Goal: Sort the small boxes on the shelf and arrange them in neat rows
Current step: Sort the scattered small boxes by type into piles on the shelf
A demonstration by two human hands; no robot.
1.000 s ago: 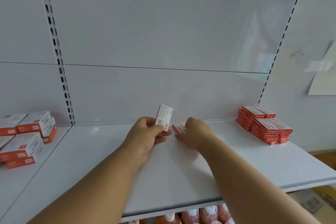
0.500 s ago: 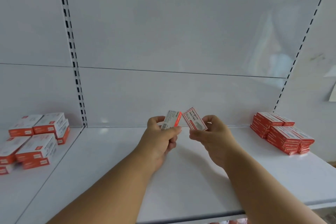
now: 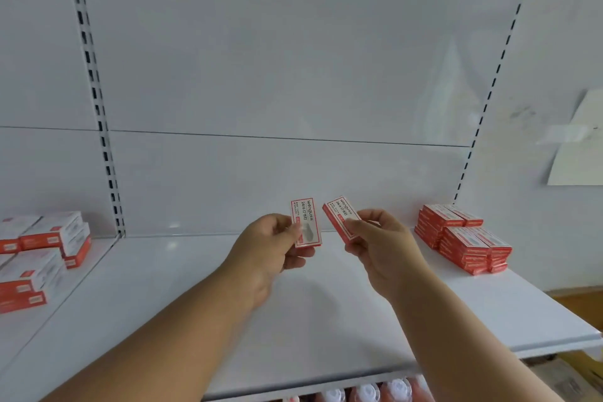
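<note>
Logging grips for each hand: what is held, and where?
Left hand pinches a small box at its lower left edge; right hand pinches another box at its lower end.

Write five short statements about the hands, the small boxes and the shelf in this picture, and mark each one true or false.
1. Each hand holds one small box. True: the left hand pinches the left box, and the right hand pinches the right box.
2. Both held boxes lie flat on the shelf. False: both are lifted above it.
3. The red stack sits at the shelf's right end. True.
4. The two held boxes touch each other. False: a gap shows between them.
5. The left pile sits on the same shelf bay as the red stack. False: it sits in the neighbouring bay, beyond the slotted upright.
</note>
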